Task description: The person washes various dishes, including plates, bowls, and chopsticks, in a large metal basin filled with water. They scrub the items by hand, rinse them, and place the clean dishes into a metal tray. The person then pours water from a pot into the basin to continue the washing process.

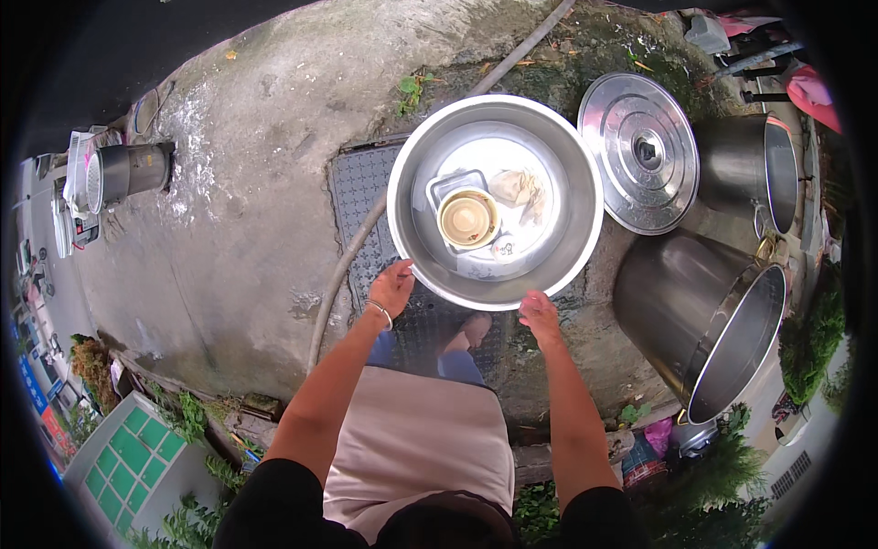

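A large stainless steel basin (495,288) sits on the ground before me. Inside lie a patterned round bowl (466,218), part of a rectangular metal tray (456,182) behind it, a small white round piece with a printed drawing (504,248) and a crumpled beige cloth-like thing (518,189). My left hand (393,287), a bracelet at its wrist, is at the basin's near left rim, fingers loosely spread. Close to the near right rim is my right hand (540,316), fingers partly bent. Neither hand is closed around the rim; whether the fingertips touch it, I cannot tell.
Right of the basin are a round metal lid (641,154) and two big metal pots (675,302) (730,165) lying on their sides. A grey hose (343,264) runs past the basin over a patterned ground cover (360,206). A metal cylinder (130,175) stands far left.
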`<state>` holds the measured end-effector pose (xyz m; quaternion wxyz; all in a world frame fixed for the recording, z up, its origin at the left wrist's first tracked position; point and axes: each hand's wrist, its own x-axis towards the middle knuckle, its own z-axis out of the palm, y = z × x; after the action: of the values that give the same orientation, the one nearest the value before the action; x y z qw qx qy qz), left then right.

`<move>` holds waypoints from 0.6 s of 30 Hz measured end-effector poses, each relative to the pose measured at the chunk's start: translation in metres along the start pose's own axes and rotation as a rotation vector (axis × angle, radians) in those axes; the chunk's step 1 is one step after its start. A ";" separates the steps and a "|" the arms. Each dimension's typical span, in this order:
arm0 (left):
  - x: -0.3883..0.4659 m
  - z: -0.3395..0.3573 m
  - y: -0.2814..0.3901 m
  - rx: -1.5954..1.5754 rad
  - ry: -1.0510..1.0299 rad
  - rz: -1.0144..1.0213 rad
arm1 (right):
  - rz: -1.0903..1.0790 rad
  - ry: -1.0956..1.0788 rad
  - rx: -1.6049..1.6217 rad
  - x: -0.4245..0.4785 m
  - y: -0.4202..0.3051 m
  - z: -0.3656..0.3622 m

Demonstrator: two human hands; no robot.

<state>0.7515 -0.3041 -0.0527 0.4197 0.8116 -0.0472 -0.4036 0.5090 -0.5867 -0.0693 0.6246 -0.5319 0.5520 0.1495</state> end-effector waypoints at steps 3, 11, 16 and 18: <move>0.072 0.067 -0.055 -0.060 -0.017 -0.166 | -0.138 0.026 -0.139 0.113 -0.008 0.061; 0.214 0.124 -0.102 -0.034 0.087 0.035 | -0.389 0.056 -0.233 0.259 -0.033 0.130; 0.284 0.113 -0.085 0.228 0.106 0.337 | -0.600 0.192 -0.347 0.284 -0.055 0.129; 0.296 0.104 -0.040 0.389 0.049 0.279 | -0.631 0.210 -0.165 0.287 -0.055 0.131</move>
<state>0.8674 -0.4683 -0.2971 0.3081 0.8725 -0.2253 -0.3051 0.7203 -0.6145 -0.3081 0.5345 -0.7378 0.4075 -0.0627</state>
